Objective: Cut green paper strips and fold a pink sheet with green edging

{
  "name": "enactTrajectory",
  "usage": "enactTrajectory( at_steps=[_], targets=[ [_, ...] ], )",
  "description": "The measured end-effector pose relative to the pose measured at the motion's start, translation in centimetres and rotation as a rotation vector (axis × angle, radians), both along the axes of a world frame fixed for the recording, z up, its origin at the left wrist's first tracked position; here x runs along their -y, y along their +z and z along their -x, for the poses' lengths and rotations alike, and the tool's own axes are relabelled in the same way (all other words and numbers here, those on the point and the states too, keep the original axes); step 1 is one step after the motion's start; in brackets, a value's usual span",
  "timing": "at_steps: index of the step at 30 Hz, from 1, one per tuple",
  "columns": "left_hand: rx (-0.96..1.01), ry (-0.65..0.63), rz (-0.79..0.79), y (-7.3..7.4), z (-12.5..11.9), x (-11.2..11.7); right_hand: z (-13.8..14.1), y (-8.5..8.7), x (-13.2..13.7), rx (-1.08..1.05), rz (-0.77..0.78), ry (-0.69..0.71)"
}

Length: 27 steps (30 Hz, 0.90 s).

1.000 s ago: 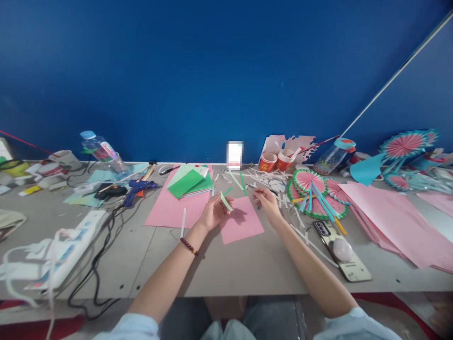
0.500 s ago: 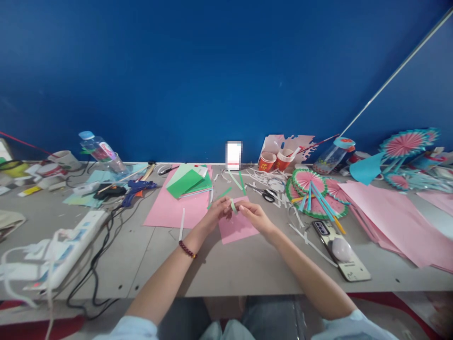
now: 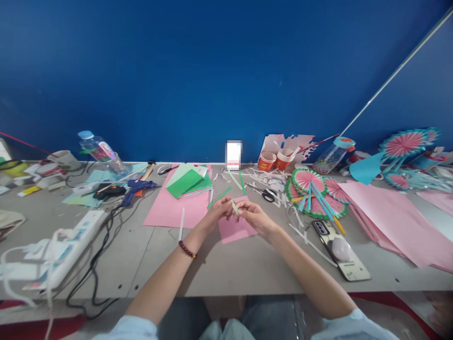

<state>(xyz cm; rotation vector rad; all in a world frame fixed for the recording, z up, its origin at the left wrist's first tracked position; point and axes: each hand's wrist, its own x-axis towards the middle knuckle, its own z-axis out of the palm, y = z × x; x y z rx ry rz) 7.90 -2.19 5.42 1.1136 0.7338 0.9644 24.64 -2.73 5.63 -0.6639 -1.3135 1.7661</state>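
Two bare hands, the left hand [image 3: 218, 211] and the right hand [image 3: 255, 215], meet fingertip to fingertip at a pale green paper strip [image 3: 235, 207]. Each grip is drawn in to a narrow pinch on that strip, which bows between them, raised above the tabletop [image 3: 226, 271]; whether it also wraps a finger is too small to tell. Handling it well would seem to call for light pressure: thin paper creases under a hard squeeze, so one grip should steady an end while the other eases the curve round in small turns, edges level.

Beneath the hands lies a small pink sheet [image 3: 236, 233], partly covered by them. Just beyond the left hand is a darker green strip [image 3: 222, 195]; further back lie two more, one pale and one dark. To the left, a folded green sheet [image 3: 186, 184] rests on a larger pink sheet [image 3: 166, 215]. To the right sit black-handled scissors [image 3: 269, 196] among white paper scraps [image 3: 271, 178], with watermelon-patterned paper fans [image 3: 309, 182] past them and a phone [image 3: 357, 268] nearer the edge.
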Motion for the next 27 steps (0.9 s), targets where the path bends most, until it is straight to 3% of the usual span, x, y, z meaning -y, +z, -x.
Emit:
enactTrajectory(
  at_steps=[5, 15, 27],
  targets=[
    [-0.014, -0.011, 0.012, 0.0, 0.1, 0.1, -0.2, 0.3, 0.2, 0.101, 0.001, 0.049],
    [-0.006, -0.017, 0.003, -0.2, 0.2, -0.1, -0.1, 1.1, 0.5, 0.073, 0.003, 0.084],
    [0.137, -0.302, 0.032, 1.0, 1.1, -0.1, -0.4, 0.3, 0.2, 0.153, 0.004, 0.078]
  ],
)
